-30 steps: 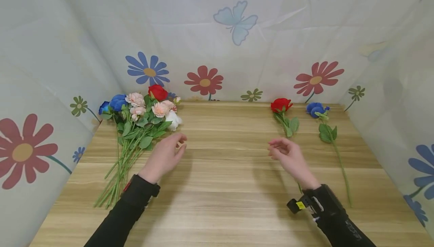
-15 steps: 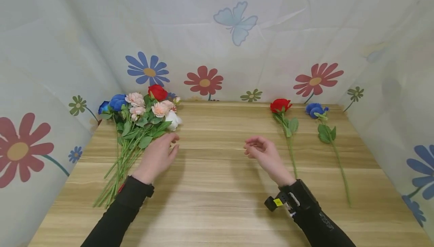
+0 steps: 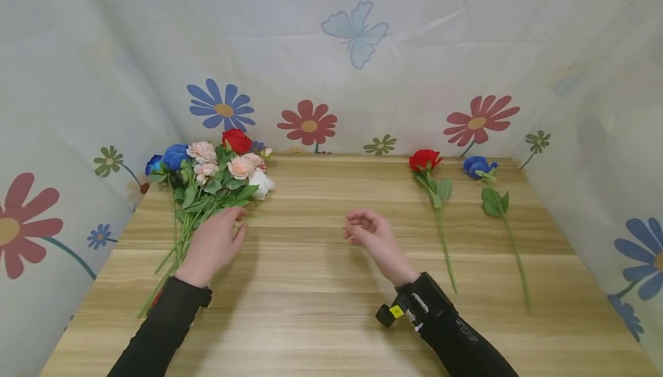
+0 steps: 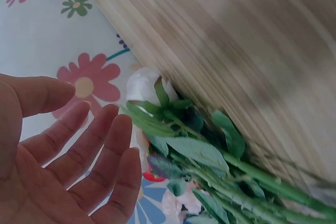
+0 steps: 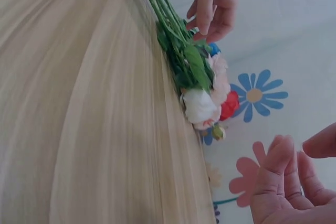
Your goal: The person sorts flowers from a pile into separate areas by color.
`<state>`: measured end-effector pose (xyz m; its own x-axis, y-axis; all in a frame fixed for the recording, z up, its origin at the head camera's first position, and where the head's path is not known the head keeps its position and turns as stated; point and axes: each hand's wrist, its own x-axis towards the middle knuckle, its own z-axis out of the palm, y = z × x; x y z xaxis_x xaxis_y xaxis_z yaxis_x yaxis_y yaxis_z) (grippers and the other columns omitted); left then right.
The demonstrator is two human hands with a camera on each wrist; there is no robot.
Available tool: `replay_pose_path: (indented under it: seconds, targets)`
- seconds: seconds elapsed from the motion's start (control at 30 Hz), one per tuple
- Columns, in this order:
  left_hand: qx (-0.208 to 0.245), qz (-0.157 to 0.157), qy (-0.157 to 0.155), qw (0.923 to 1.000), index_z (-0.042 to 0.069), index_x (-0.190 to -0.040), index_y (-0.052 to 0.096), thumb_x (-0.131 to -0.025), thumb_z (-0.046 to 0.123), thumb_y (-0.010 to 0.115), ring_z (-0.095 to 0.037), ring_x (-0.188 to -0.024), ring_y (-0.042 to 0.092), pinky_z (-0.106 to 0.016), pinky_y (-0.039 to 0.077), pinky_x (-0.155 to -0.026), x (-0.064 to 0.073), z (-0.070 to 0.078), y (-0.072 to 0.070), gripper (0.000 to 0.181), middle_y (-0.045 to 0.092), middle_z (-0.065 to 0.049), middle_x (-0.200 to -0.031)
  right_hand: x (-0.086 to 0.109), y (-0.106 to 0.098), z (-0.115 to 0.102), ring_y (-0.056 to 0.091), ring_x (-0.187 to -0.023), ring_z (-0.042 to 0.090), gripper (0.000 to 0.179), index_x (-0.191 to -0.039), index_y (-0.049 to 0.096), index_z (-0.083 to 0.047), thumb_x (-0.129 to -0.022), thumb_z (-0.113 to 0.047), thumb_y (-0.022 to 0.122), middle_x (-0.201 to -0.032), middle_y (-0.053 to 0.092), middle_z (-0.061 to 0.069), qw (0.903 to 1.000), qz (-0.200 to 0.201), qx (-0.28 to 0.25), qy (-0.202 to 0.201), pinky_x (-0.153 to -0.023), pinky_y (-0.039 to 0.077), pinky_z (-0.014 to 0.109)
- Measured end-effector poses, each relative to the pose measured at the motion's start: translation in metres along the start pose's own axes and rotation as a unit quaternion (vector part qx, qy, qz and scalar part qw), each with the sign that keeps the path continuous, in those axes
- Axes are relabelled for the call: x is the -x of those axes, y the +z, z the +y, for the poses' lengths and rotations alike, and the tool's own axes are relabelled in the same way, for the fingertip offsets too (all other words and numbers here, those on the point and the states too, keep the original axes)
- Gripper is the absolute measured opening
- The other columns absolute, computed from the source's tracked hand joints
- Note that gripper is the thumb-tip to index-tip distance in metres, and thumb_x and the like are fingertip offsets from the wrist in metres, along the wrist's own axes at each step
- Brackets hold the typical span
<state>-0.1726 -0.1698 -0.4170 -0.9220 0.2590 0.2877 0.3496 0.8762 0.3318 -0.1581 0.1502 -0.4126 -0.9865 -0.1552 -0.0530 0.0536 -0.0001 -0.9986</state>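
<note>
Over the green stems of a pile of artificial flowers (image 3: 207,190) hovers my left hand (image 3: 214,244), its fingers loosely bent with nothing between them. The pile lies at the left: a red rose (image 3: 237,141), a white rose (image 4: 149,87), pink blooms (image 3: 203,152) and blue roses (image 3: 175,156). In the left wrist view the fingers are spread apart beside the white rose. My right hand (image 3: 378,242) is above the middle of the table, relaxed and holding nothing. Its thumb and fingers curve toward each other in the right wrist view.
A single red rose (image 3: 425,160) and a blue rose (image 3: 477,167) lie apart on the right of the wooden table (image 3: 311,319), stems toward me. A flower-printed white curtain (image 3: 290,43) borders the table at the back and both sides.
My right hand has moved left, away from the single red rose, uncovering its stem. The left hand has shifted left, over the stems of the flower pile. The flowers have stayed put.
</note>
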Motion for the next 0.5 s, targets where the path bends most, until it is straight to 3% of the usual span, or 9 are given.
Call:
replay_pose_path:
  seconds: [0.23,0.5]
  targets:
    - [-0.015,-0.005,-0.030,0.9994,0.001,-0.111,0.060,-0.091,0.015,0.060,-0.032,-0.075,0.061,-0.046,0.049,-0.061,0.003,-0.014,-0.013,0.024,0.064,-0.018,-0.099,-0.002,0.022,0.004,0.060,-0.089,0.030,0.025,-0.114,0.054,0.003,-0.089,0.004,0.051,-0.101,0.059,0.020,0.9997,-0.001,-0.023,0.004,-0.079,0.051,0.041]
    - [-0.023,-0.008,-0.076,0.9968,-0.004,-0.111,0.059,-0.091,0.012,0.059,-0.038,-0.077,0.059,-0.049,0.048,-0.063,0.004,-0.027,-0.031,0.026,0.062,-0.025,-0.100,-0.002,0.039,0.001,0.060,-0.086,0.023,0.026,-0.114,0.055,0.001,-0.088,0.003,0.052,-0.106,0.057,0.026,0.9990,-0.018,-0.039,0.011,-0.079,0.051,0.036]
